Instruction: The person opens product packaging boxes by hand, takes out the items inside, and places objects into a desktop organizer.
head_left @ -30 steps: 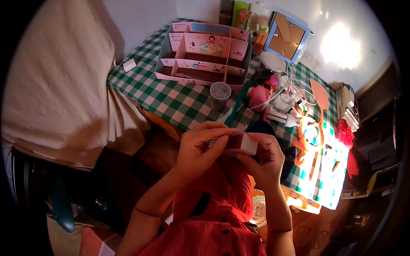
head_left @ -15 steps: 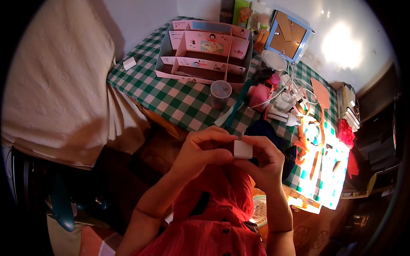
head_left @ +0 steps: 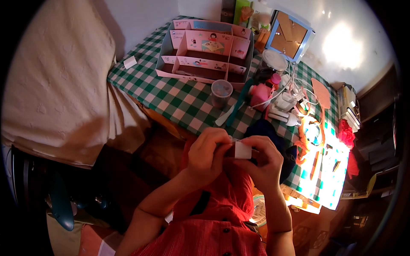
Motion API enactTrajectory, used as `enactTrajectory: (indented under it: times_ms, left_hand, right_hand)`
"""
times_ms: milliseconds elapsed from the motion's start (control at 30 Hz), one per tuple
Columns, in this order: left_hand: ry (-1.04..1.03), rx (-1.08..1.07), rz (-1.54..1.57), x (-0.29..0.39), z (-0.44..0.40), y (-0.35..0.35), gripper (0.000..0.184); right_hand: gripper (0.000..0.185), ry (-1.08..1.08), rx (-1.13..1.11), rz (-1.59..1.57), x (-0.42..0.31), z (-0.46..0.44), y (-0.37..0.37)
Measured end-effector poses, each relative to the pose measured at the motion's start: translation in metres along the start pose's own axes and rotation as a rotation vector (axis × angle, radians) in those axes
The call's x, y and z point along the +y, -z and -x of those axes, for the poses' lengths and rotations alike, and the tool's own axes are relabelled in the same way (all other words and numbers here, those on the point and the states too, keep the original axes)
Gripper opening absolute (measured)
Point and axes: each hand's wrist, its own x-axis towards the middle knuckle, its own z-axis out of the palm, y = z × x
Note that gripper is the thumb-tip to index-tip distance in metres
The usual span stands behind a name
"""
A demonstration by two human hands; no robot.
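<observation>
A small white box [head_left: 243, 150] is held over my lap, just off the table's front edge. My right hand [head_left: 267, 164] grips it from the right, thumb below and fingers above. At the box's left side is my left hand [head_left: 206, 152], its fingers bent and pinched together. What lies between those fingertips is hidden. A tiny shiny bit shows near the fingertips above the box, too small to name.
A pink compartment organizer [head_left: 205, 62] stands on the checkered tablecloth [head_left: 171, 96]. Near me are a clear plastic cup [head_left: 221, 94], a pink bottle [head_left: 259, 94], a CFL bulb [head_left: 282, 116] and white cables. A white piece [head_left: 130, 62] lies far left; a blue frame [head_left: 288, 36] leans behind.
My left hand has turned and curled its fingers at the box's left side, its thumb no longer stretched along the box. The box and right hand have barely shifted.
</observation>
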Motion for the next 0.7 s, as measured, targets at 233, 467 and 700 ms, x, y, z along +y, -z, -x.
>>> enactTrajectory:
  times_ms: [233, 467, 700]
  left_hand:
    - [0.876, -0.217, 1.032, -0.018, -0.005, 0.008, 0.01]
    - [0.613, -0.305, 0.596, -0.016, -0.01, 0.017, 0.01]
    - [0.776, -0.378, 0.713, -0.015, -0.013, 0.035, 0.024]
  right_hand:
    - [0.037, 0.319, -0.182, 0.349, 0.0, -0.002, 0.011]
    - [0.04, -0.099, -0.213, -0.22, 0.002, -0.001, 0.008]
    - [0.042, -0.115, -0.115, -0.057, -0.004, 0.001, -0.001]
